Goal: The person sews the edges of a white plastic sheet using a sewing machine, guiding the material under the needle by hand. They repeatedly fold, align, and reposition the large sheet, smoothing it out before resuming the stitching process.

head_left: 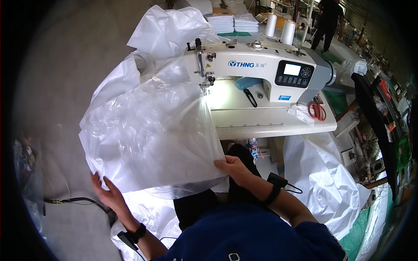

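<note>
A large sheet of glossy white plastic film (148, 130) lies over the left part of the sewing machine table and hangs toward my lap. Its upper right part runs under the needle area of a white sewing machine (244, 61), whose lamp glows on the bed. At the sheet's lower left corner is my left hand (111, 195), thumb and fingers apart at the edge. My right hand (235, 168) pinches the sheet's near right edge between thumb and fingers.
Red-handled scissors (317, 112) and black thread snips (250, 98) lie on the table. Behind the machine stand white thread cones (288, 32) and stacked white folded pieces (220, 23). More white film (322, 174) hangs at the right. A person (329, 24) stands far back.
</note>
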Motion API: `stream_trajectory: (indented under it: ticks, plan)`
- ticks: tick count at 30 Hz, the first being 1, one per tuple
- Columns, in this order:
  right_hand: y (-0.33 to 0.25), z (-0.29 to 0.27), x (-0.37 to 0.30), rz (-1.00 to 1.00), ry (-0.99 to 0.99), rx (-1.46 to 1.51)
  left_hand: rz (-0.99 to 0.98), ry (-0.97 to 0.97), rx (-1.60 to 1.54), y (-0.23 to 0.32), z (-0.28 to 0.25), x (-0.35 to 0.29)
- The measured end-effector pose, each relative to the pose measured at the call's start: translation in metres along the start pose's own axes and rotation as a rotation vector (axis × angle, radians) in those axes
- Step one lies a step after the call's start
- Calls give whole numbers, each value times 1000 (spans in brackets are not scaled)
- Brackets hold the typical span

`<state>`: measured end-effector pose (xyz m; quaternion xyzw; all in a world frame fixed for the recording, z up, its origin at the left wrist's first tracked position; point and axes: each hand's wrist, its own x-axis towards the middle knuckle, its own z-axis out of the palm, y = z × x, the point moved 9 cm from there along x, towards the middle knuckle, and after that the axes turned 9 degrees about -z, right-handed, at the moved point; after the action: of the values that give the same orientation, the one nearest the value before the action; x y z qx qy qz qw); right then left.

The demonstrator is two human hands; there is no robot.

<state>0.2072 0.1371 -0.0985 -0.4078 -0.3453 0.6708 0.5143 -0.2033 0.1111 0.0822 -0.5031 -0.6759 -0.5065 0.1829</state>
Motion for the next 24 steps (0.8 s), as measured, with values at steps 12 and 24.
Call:
stream_trajectory:
  ticks: [12,24]
  plan:
    - [-13,-2,-10,-101,73,34,-141,-729,-137,10,225,-38]
    - [-11,-11,-8,-66,34,101,128,-935,-359,127,121,-46]
